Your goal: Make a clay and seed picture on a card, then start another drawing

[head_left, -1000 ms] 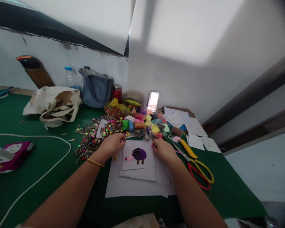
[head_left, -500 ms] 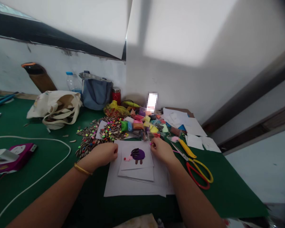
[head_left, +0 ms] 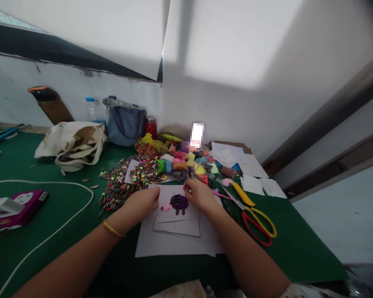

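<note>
A small white card carries a purple clay animal with a pink head. It lies on a stack of white paper sheets on the green table. My left hand rests curled at the card's left edge, fingertips pressed on the paper. My right hand sits at the card's upper right, fingers pinched together just above the purple figure; what they pinch is too small to name. A gold bangle circles my left wrist.
Sunflower seeds with coloured beads are heaped to the left. Bagged clay blocks lie behind the card. Yellow-and-red scissors lie right, loose papers beyond. A cream tote, blue bag, white cable and pink box occupy the left.
My right hand has moved left, from the card's right edge to just above the purple figure. My left hand slid back a little toward me and stays at the card's left edge.
</note>
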Action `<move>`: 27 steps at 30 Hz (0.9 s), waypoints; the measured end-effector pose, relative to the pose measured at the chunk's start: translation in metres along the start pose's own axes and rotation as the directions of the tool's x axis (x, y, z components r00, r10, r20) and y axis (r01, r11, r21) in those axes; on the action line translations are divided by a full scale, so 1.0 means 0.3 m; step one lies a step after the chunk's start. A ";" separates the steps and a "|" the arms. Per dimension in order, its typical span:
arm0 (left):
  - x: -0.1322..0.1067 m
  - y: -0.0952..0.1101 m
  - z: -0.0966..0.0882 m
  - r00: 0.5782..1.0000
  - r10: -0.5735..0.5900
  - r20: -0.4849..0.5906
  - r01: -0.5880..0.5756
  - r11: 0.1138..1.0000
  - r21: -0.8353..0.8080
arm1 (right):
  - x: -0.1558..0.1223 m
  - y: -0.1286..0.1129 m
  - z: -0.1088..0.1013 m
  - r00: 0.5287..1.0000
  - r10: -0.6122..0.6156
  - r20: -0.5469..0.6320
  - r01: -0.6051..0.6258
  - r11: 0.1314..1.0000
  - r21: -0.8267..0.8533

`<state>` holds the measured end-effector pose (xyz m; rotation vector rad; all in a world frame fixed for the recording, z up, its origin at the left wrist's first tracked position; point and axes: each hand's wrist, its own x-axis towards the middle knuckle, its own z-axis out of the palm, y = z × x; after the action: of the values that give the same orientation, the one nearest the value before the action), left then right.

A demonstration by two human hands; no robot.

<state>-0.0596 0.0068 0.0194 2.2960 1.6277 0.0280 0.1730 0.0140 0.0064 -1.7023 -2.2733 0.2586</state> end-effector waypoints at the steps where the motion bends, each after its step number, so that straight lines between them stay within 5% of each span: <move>1: 0.031 0.006 -0.012 0.999 -0.003 -0.050 -0.003 0.993 -0.117 | 0.013 -0.011 0.001 1.000 -0.007 0.003 0.007 1.000 -0.011; 6: 0.210 0.030 -0.012 0.981 -0.121 -0.153 0.037 0.886 -0.462 | 0.104 -0.046 0.016 1.000 -0.013 0.011 0.014 0.997 -0.081; 10: 0.290 0.035 0.018 0.968 -0.192 -0.160 0.013 0.677 -0.735 | 0.151 -0.037 0.020 1.000 -0.006 0.008 0.007 0.996 -0.091; 17: 0.233 0.042 0.006 0.991 -0.137 0.004 0.013 0.070 -0.997 | 0.099 -0.032 -0.007 0.996 -0.042 -0.074 0.045 0.998 0.039; 20: 0.199 0.047 -0.003 0.990 -0.017 0.139 0.122 -0.373 -0.920 | 0.076 -0.053 -0.009 0.985 -0.116 -0.132 0.138 0.975 0.175; 22: 0.184 0.053 -0.004 0.978 0.055 0.202 0.197 -0.561 -0.804 | 0.074 -0.067 -0.003 0.981 -0.127 -0.148 0.158 0.962 0.224; 27: 0.158 0.073 -0.008 0.968 0.102 0.231 0.245 -0.589 -0.770 | 0.088 -0.082 0.009 0.988 -0.106 -0.113 0.130 0.963 0.236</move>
<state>-0.0236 0.0447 0.0196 0.3511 0.6189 0.8847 0.1430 0.0322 0.0147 -1.4199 -2.1612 0.3988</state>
